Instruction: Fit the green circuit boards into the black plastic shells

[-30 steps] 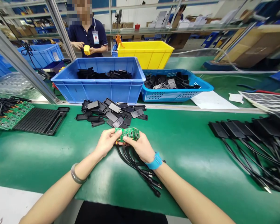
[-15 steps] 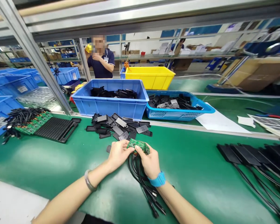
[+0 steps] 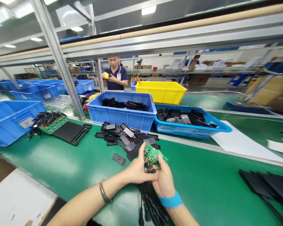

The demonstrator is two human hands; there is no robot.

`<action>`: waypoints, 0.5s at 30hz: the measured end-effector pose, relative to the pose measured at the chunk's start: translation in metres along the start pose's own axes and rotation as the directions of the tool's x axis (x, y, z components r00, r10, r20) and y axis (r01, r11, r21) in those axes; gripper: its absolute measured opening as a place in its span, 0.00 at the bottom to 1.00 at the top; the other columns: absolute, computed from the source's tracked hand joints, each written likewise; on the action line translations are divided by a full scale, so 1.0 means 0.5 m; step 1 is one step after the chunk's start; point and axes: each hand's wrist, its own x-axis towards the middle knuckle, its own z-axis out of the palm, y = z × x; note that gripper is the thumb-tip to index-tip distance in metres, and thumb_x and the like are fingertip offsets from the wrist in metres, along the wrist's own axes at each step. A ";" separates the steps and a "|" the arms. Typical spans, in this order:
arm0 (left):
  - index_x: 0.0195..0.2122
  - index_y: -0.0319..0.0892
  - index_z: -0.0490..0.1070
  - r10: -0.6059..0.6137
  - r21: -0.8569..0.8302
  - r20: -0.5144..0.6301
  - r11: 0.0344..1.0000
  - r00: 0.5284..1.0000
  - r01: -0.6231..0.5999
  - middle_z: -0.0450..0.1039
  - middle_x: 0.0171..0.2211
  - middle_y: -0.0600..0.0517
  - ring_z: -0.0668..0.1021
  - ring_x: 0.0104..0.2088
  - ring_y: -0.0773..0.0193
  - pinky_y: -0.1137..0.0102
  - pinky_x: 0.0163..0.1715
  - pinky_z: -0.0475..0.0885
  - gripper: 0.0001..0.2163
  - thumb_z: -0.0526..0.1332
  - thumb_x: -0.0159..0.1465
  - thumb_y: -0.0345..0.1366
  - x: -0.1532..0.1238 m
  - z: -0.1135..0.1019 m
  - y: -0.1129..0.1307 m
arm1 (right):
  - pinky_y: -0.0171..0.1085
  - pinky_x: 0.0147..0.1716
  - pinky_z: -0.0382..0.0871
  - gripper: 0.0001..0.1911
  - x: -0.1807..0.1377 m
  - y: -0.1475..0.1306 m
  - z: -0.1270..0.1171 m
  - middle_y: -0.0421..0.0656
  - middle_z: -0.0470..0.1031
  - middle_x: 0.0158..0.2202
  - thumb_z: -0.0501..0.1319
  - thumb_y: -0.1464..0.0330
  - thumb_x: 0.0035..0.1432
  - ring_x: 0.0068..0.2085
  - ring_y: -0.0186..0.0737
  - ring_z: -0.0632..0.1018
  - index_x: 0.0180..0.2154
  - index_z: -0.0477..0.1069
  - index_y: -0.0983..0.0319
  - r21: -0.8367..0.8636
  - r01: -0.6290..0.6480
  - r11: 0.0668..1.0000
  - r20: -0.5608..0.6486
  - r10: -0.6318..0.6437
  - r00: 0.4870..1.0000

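Both my hands hold a small stack of green circuit boards (image 3: pixel 154 155) just above the green belt (image 3: pixel 73 163). My left hand (image 3: pixel 138 171) grips the stack from the left, thumb up against its edge. My right hand (image 3: pixel 163 180) closes on it from below and the right. A bundle of black cables (image 3: pixel 151 204) hangs from the boards down toward me. A pile of black plastic covers (image 3: pixel 127 139) lies just beyond my hands, and one single cover (image 3: pixel 119 159) lies apart to the left.
Behind the pile stand a blue bin (image 3: pixel 122 111) and a blue tray (image 3: pixel 191 125) of black parts, then a yellow bin (image 3: pixel 160 91). A black slotted tray (image 3: pixel 70 133), more boards (image 3: pixel 53 125), another blue bin (image 3: pixel 11 121); finished black units (image 3: pixel 266 185) right. A co-worker (image 3: pixel 115 75) stands opposite.
The camera has tilted up and swung left. My hands drew the boards closer and tipped the stack more upright. The co-worker lowered the yellow object from head height.
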 end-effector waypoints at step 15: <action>0.67 0.32 0.39 -0.072 0.759 -0.498 0.446 0.864 0.475 0.78 0.35 0.42 0.80 0.37 0.51 0.67 0.34 0.69 0.39 0.58 0.57 0.32 -0.165 -0.464 -0.007 | 0.39 0.47 0.75 0.26 0.018 0.036 -0.031 0.47 0.80 0.45 0.66 0.49 0.45 0.51 0.54 0.77 0.43 0.78 0.56 -0.589 0.057 0.806 0.188 0.069 0.980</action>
